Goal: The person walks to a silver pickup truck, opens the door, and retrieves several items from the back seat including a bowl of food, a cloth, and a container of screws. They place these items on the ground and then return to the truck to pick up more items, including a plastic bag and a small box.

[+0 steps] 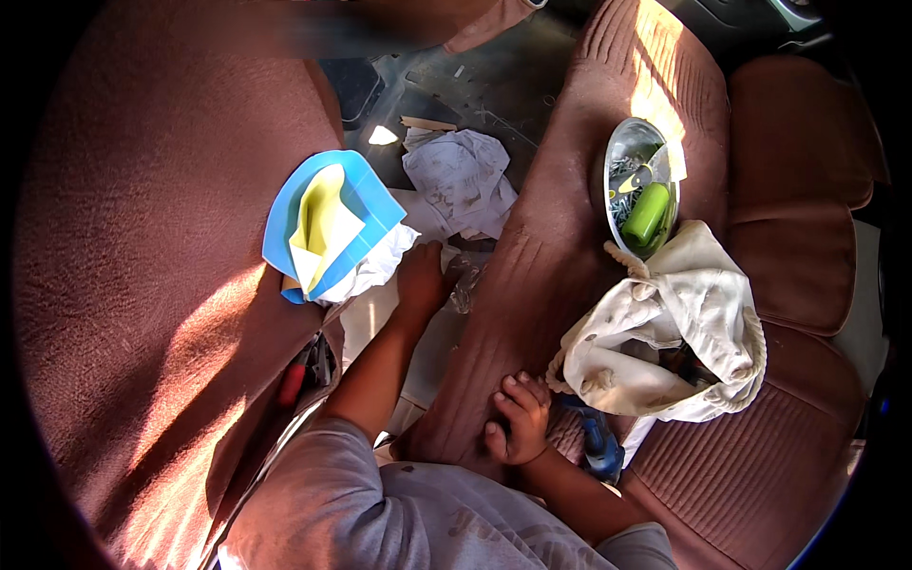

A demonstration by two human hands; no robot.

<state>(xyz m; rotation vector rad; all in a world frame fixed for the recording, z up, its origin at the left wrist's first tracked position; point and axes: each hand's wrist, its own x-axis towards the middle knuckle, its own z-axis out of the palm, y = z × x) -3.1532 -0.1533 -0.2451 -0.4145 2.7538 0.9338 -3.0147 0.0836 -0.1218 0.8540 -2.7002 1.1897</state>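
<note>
My left hand reaches down into the footwell between two brown seat surfaces. Its fingers are mostly hidden, so its grip is unclear. Right beside it are a clear, crinkled plastic piece and crumpled white paper or cloth. My right hand rests on the edge of the ribbed brown seat, fingers apart and holding nothing. Close to it stand an off-white cloth bag with a rope rim, its mouth gaping, and a blue tool-like object, partly covered.
A metal bowl on the seat holds a green cylinder and many small metal pieces. Left, a blue tray-like holder carries a folded yellow sheet. A soiled white cloth lies on the floor. Another person's limb shows at the top.
</note>
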